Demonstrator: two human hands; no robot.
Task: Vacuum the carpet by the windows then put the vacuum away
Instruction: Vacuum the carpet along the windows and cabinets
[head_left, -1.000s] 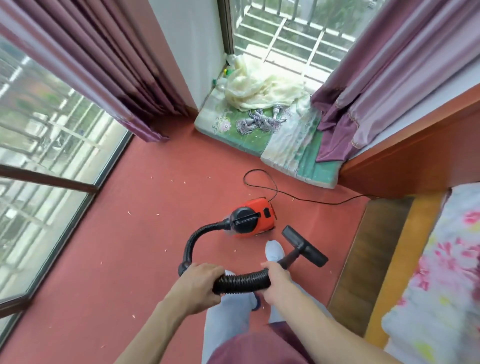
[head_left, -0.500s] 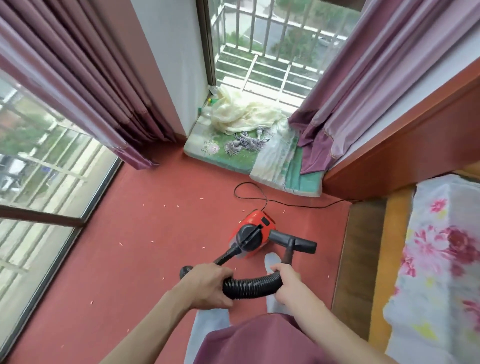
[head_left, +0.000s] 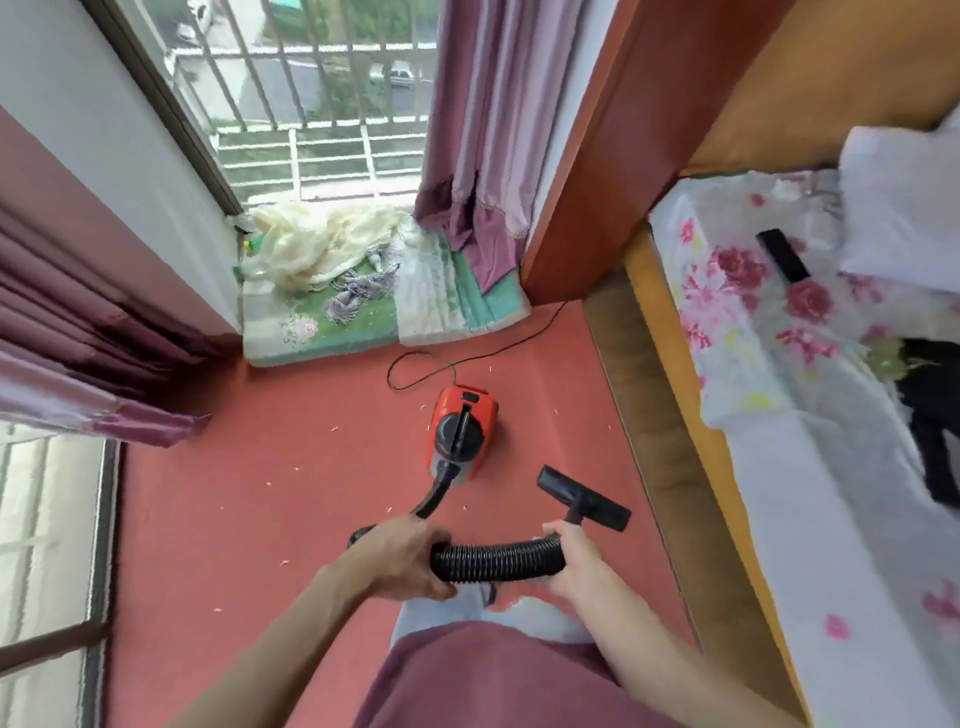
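Curling my left hand (head_left: 400, 558) and right hand (head_left: 576, 564) round the hose (head_left: 498, 558), nozzle (head_left: 584, 499) off the carpet (head_left: 260, 493), I am risking tipping the vacuum (head_left: 462, 431) sitting ahead if I tug, or snagging its cord (head_left: 415, 371).

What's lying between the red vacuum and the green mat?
A loop of black cord lies there on the red carpet, seen in the head view.

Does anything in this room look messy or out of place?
Yes. Pale scraps dot the red carpet around the red vacuum, and a cream cloth lies crumpled on the green mat by the window.
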